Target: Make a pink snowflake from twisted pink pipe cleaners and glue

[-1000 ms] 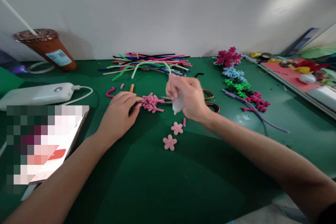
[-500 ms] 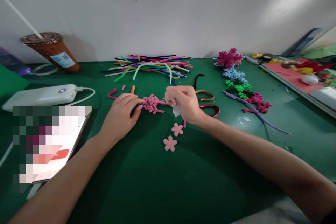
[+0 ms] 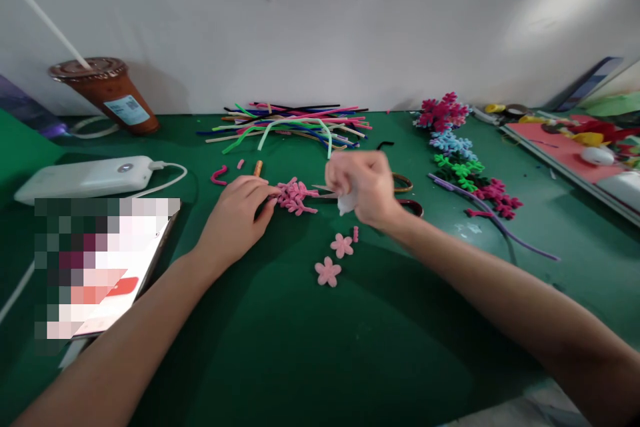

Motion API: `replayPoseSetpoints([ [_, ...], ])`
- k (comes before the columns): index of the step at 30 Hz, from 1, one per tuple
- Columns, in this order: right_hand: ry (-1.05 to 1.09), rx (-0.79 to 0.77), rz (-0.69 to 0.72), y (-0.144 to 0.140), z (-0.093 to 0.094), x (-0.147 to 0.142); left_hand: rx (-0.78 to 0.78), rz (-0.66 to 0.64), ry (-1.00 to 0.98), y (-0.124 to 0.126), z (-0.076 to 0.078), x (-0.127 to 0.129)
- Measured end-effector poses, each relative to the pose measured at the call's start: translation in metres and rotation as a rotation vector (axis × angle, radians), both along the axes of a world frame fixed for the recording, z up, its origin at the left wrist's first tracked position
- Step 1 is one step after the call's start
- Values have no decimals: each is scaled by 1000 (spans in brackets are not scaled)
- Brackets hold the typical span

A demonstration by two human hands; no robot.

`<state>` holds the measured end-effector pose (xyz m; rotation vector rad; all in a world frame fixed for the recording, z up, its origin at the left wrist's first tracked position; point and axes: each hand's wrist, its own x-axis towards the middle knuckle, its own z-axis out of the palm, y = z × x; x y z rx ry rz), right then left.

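My left hand [image 3: 235, 217] rests on the green table [image 3: 280, 347] and its fingertips pinch the left end of a pink pipe-cleaner branch [image 3: 295, 195]. My right hand [image 3: 367, 187] is closed around a small white glue bottle [image 3: 347, 202], whose tip points left at the branch. Two pink pipe-cleaner flowers [image 3: 341, 245] [image 3: 327, 271] lie just below my right hand, with a short pink piece [image 3: 355, 233] beside them.
A heap of coloured pipe cleaners [image 3: 290, 125] lies at the back. Finished coloured branches [image 3: 457, 160] sit right, bangles [image 3: 407, 183] behind my right hand. A power bank [image 3: 85, 177], a phone [image 3: 107, 267] and an iced drink cup [image 3: 113, 97] are at left.
My right hand with the glue bottle dipped toward the branch, then lifted slightly and shifted right. My left hand stayed on the branch's end.
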<state>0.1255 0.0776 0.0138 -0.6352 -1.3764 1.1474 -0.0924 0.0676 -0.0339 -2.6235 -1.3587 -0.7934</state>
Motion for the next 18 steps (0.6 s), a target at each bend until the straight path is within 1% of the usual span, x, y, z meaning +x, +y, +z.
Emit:
replayPoseSetpoints([
  [2, 14, -19, -8, 3, 0, 1, -1, 2, 0, 0, 0, 0],
  [5, 61, -34, -82, 6, 1, 2, -7, 11, 15, 0, 0, 0],
  [9, 40, -57, -22, 8, 0, 3, -3, 14, 14, 0, -1, 0],
  [12, 73, 8, -59, 9, 0, 5, 9, 8, 13, 0, -1, -1],
  [16, 17, -17, -44, 8, -1, 5, -6, 9, 7, 0, -2, -1],
  [18, 34, 2, -47, 8, -1, 5, -12, 11, 4, 0, -2, -1],
])
